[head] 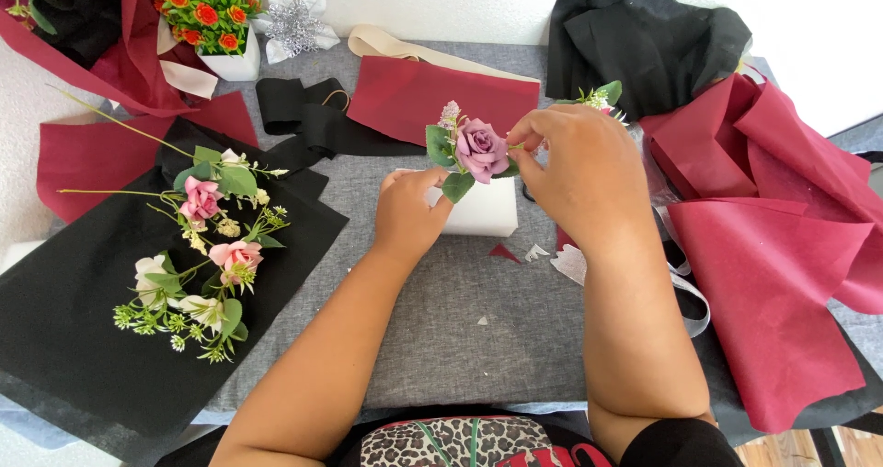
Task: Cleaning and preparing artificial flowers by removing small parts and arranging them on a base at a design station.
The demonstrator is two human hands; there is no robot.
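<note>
Mauve rose [481, 149] standing upright at the top of a white block [480, 209], green leaves spread beneath the bloom. Left hand [407, 213] curled against the near-left corner of the white block, fingers wrapped on its edge. Right hand [572, 165] just right of the white block, thumb and fingertips pinched together on a small green sprig touching the rose's right side. A second pale sprig [600, 95] poking out behind that hand's knuckles, beyond the block.

Well left of the white block: loose pink and white flowers [204, 246] lying on a black sheet [74, 311]. Far left and behind the block: a white pot of orange flowers [210, 14], a silver star ornament [294, 23] beside it. Directly behind the block: a dark red sheet [414, 94] and a black ribbon [308, 117]. Right of the block: crumpled dark red wrapping [782, 246], black fabric [644, 39] behind that. Just in front and to the right of the block: small paper scraps [533, 253] on the grey cloth [460, 329].
</note>
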